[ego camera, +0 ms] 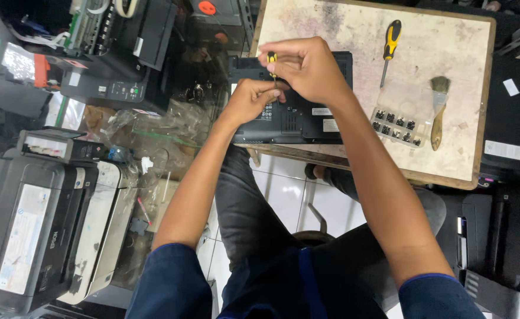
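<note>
Far left of the grip: black printer (26, 224) on the floor, a white printer (97, 230) just beside it, crumpled clear plastic wrap (153, 133) between these and the left forearm

Left hand (249, 100): fingers curled together, tips pinched at the lower shaft of a small screwdriver (271, 59). Hand rests over the underside of a black laptop (295, 112), which lies upside down at the near left corner of a worn wooden table (449, 47)

Right hand (307, 68): directly above and touching the left hand, closed on the yellow-and-black handle of the small screwdriver. Tool stands roughly upright, handle top showing between thumb and forefinger; tip hidden behind the fingers, so contact with the laptop cannot be told

Right of the grip, well apart: larger yellow-handled screwdriver (389, 50) lying on the table, untouched. Below it, a clear compartment tray (399, 118) with small dark parts. Just beside the tray's right edge, a wooden-handled brush (438, 109), bristles pointing away from the person

Far right: black equipment (514, 136) beyond the table edge
</note>
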